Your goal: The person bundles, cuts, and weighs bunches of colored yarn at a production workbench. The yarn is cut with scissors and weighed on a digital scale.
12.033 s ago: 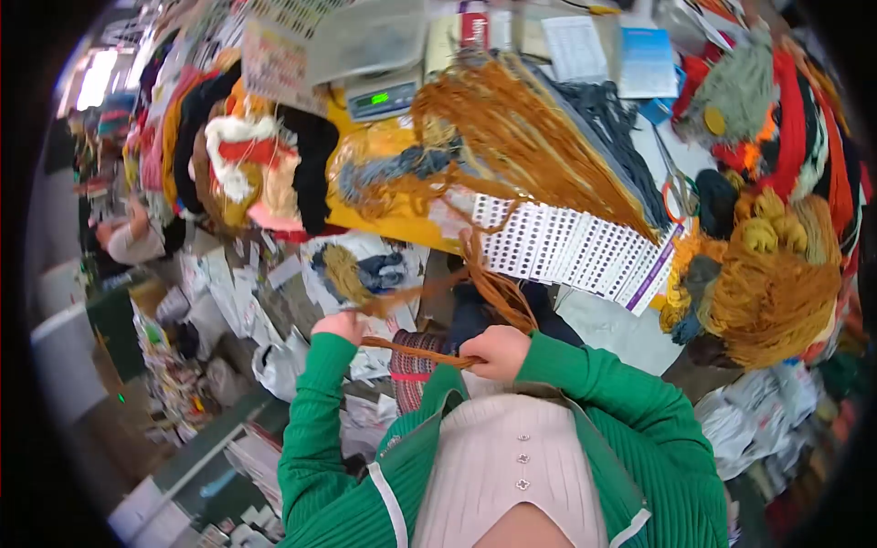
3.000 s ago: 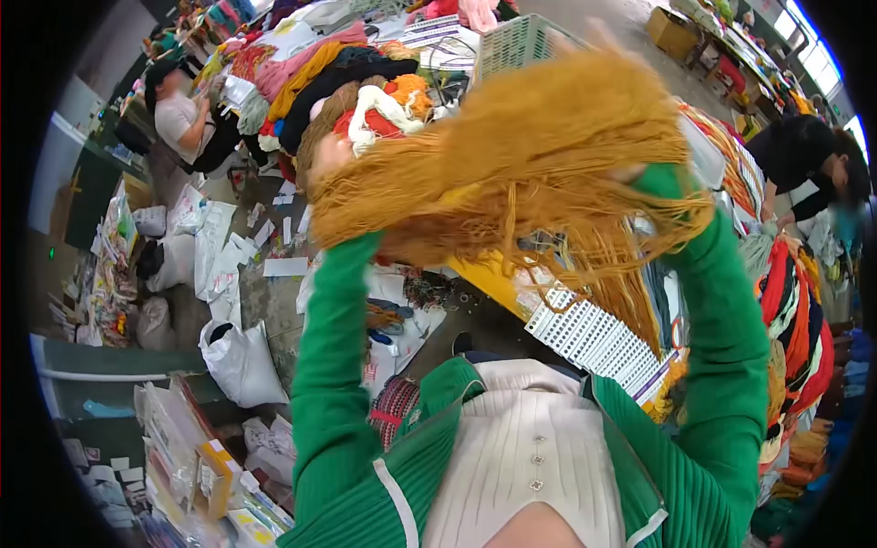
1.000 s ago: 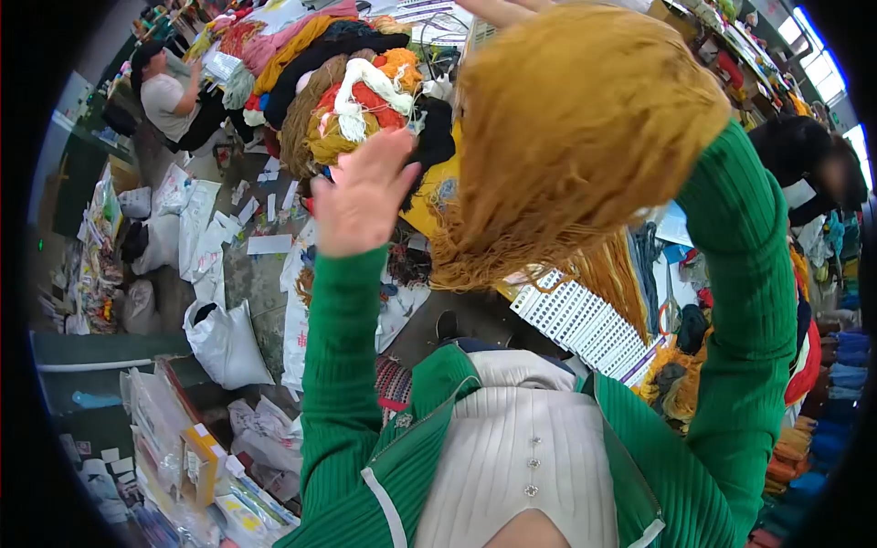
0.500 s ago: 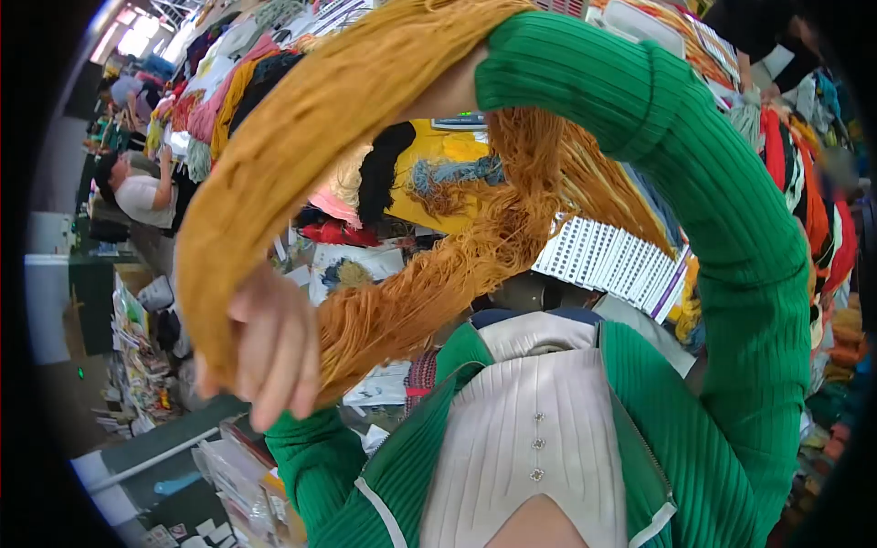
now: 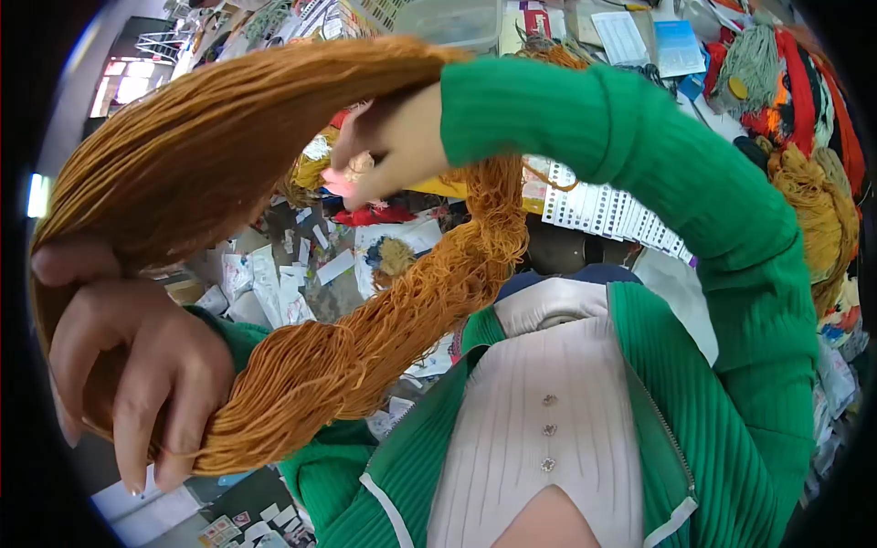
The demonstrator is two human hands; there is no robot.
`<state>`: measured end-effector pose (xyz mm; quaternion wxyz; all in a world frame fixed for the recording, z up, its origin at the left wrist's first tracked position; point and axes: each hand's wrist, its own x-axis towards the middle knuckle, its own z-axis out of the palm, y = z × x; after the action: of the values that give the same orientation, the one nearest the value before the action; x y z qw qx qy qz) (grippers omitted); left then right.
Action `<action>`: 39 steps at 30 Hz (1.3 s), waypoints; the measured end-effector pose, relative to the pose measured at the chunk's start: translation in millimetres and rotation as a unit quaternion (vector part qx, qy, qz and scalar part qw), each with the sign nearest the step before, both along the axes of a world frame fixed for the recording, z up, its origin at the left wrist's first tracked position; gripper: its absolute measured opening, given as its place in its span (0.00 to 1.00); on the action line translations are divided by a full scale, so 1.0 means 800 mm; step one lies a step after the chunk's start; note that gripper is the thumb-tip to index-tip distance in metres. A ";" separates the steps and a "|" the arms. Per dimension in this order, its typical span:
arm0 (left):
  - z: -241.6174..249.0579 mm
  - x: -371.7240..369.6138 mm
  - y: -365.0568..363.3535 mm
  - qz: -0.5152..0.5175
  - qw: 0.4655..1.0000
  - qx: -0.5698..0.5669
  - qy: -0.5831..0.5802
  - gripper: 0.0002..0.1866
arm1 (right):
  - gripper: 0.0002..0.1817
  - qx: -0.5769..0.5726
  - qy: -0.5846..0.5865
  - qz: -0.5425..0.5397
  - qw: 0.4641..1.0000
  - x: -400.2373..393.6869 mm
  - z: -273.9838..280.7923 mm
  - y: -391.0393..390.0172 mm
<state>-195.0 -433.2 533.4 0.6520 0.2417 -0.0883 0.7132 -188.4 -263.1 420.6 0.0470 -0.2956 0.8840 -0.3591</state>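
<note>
A long loop of orange-brown yarn, a skein (image 5: 247, 100), stretches between my two hands. At the far left, my left hand (image 5: 137, 365) is closed, its fingers hooked around the end of the loop. My right hand (image 5: 388, 151) reaches through the loop from the upper right. The upper strand lies over its wrist, and its fingers are apart with no yarn visibly gripped. The skein's lower strand (image 5: 365, 338) runs loose and tangled from near my right forearm down to my left hand.
White cards with rows of dark dots (image 5: 612, 215) lie beyond my waist. Other yarn hanks (image 5: 808, 219) hang at the right. A clear plastic bin (image 5: 448, 23) stands at the top. Paper scraps (image 5: 336, 265) litter the floor below the loop.
My left hand has moved left and closer, pulling the loop wider. My right hand, hidden behind the yarn before, now shows inside the loop. The view has shifted, and a seated person has left it.
</note>
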 end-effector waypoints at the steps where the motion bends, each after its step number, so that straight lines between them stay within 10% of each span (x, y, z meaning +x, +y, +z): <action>1: 0.004 0.002 0.005 -0.002 1.000 -0.014 0.003 0.20 | 0.20 -0.042 0.022 0.043 0.998 0.003 -0.015 -0.003; 8: 0.005 0.014 0.026 0.048 0.999 -0.018 -0.001 0.30 | 0.17 -0.429 -0.238 0.228 0.841 0.064 -0.104 -0.023; 14: -0.004 0.028 0.026 0.156 0.987 0.001 -0.027 0.39 | 0.15 -0.488 -0.028 0.047 0.871 0.129 -0.139 -0.028; 19: -0.009 0.032 0.023 0.185 0.981 -0.032 -0.044 0.28 | 0.05 -0.481 -0.004 -0.102 0.871 0.145 -0.145 -0.036; 28: -0.051 0.017 -0.007 0.281 0.954 -0.095 0.038 0.29 | 0.05 -0.563 -0.248 0.182 0.767 0.130 -0.016 0.050; 33: -0.084 0.034 -0.013 0.267 0.931 -0.209 0.134 0.33 | 0.07 -0.641 -0.095 0.057 0.759 0.090 0.024 0.071; 39: -0.094 0.028 -0.037 0.148 0.912 -0.367 0.106 0.38 | 0.08 -0.704 -0.197 -0.065 0.679 0.026 -0.062 0.164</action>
<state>-172.5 -462.4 458.3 0.5871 0.0702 0.2859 0.7541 -167.9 -132.2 371.4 -0.0249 -0.1057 0.3569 -0.9278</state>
